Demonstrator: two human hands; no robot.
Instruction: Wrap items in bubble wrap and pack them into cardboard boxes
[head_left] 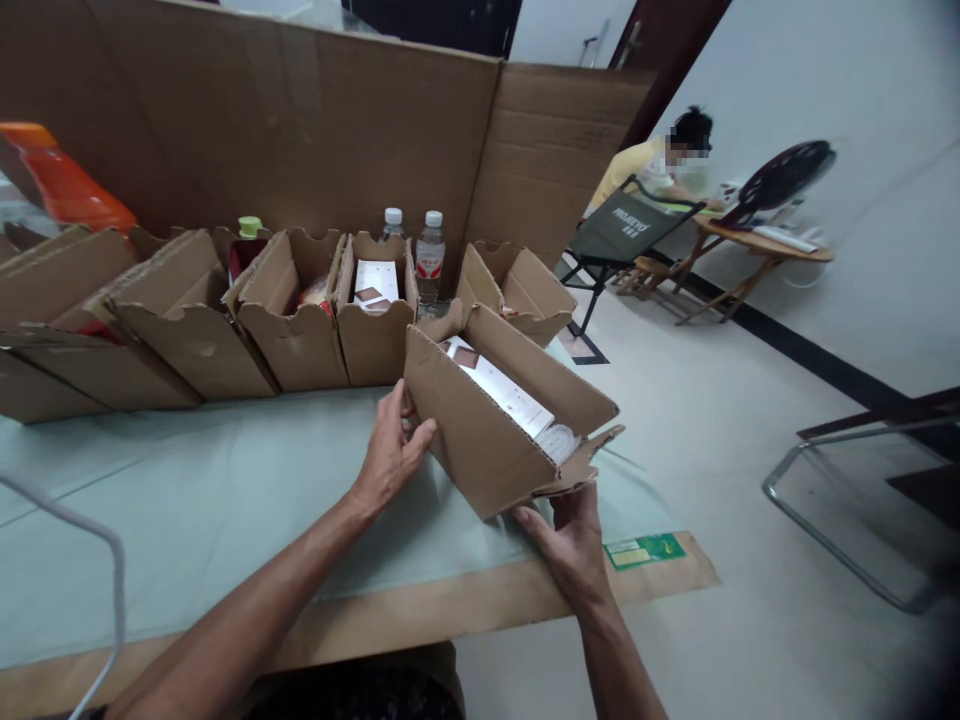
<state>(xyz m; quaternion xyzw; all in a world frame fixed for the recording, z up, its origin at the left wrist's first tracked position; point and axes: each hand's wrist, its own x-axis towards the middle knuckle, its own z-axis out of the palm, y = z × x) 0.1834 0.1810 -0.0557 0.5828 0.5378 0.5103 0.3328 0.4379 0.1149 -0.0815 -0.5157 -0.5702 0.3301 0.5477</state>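
Both hands hold an open-topped cardboard box (pixel 480 425) at the right part of the table. My left hand (pixel 394 445) grips its far left end, thumb on the near side and the other fingers partly hidden. My right hand (pixel 566 540) is at the torn near end, with its fingers going under and behind the cardboard. Inside the tilted box lies a white carton (pixel 501 385) with brown squares printed on it, and beside it a clear round plastic piece (pixel 559 442).
Several similar cardboard boxes (pixel 296 345) line the back of the table (pixel 247 500). Behind them stand a water bottle (pixel 430 262), an orange bottle (pixel 71 185) and a tall cardboard screen (pixel 300 120). A white cable (pixel 112 560) hangs at left. A person (pixel 637 165) sits beyond a folding chair (pixel 634 225).
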